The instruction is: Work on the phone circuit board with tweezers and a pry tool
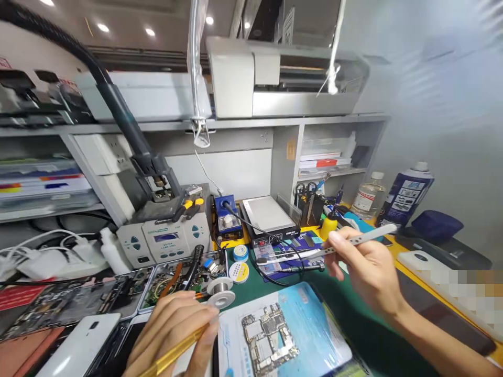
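Left hand [173, 330], bottom centre-left: closed on gold tweezers [173, 355], long axis slanting toward lower left. Circuit board [267, 337] just right of it, on blue mat [314, 324]. Right hand [367, 272], centre-right, farther off: pinches white tool [353, 242], lying near-horizontal.

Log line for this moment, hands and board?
left hand: holds yellow tool | right hand: holds white tool | circuit board: on blue mat, untouched

Your left hand [173, 330] grips a gold tool [173, 356]; your right hand [367, 269] a white tool [361, 240]. Silver circuit board [269, 337] on light-blue mat [314, 324]; green desk mat [353, 314]; yellow bottle [328, 225].
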`<state>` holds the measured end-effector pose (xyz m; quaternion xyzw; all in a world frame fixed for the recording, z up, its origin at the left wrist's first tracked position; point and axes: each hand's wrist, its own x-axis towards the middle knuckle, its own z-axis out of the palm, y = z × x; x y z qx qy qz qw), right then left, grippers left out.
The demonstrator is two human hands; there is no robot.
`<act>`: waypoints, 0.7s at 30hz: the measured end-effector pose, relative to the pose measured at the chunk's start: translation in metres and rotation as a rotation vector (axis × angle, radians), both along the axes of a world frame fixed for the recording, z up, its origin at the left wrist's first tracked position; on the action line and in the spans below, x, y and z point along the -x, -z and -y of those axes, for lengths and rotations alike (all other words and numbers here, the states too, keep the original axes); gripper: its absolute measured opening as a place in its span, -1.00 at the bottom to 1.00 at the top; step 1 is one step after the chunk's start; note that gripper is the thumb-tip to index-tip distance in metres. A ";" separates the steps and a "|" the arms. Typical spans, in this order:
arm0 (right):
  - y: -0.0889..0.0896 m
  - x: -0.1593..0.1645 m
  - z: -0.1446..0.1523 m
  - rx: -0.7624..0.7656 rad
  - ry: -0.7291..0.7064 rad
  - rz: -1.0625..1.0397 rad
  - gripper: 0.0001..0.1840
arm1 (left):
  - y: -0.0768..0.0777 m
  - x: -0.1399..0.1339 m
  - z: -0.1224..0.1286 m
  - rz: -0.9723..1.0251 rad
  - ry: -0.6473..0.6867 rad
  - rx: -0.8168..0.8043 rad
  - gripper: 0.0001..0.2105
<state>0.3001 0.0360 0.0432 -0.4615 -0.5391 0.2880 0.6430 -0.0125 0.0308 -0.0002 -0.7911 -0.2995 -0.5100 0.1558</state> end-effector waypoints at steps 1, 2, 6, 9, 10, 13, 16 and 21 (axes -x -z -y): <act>-0.001 0.000 -0.001 -0.007 -0.004 0.015 -0.52 | -0.004 0.002 0.000 -0.056 0.011 0.005 -0.81; -0.001 0.000 -0.001 -0.015 -0.006 0.033 -0.50 | -0.007 0.004 0.000 -0.075 0.010 -0.009 -0.81; 0.004 -0.003 -0.006 -0.037 -0.012 0.138 -0.49 | -0.021 0.012 0.002 -0.074 -0.079 -0.052 -0.84; 0.006 -0.007 -0.009 -0.021 -0.033 0.252 -0.63 | -0.035 0.022 0.007 -0.164 -0.130 -0.001 -0.89; 0.005 -0.008 -0.009 -0.009 -0.045 0.283 -0.67 | -0.039 0.025 0.009 -0.205 -0.146 0.023 -0.91; 0.003 -0.010 -0.009 0.040 -0.090 0.351 -0.71 | -0.050 0.031 0.018 -0.356 -0.199 0.099 -0.89; 0.003 -0.009 -0.008 0.085 -0.130 0.404 -0.71 | -0.047 0.032 0.027 -0.550 -0.250 0.167 -0.84; 0.008 -0.003 -0.008 0.134 -0.174 0.484 -0.72 | -0.013 0.031 0.032 -0.850 -0.352 0.217 -0.79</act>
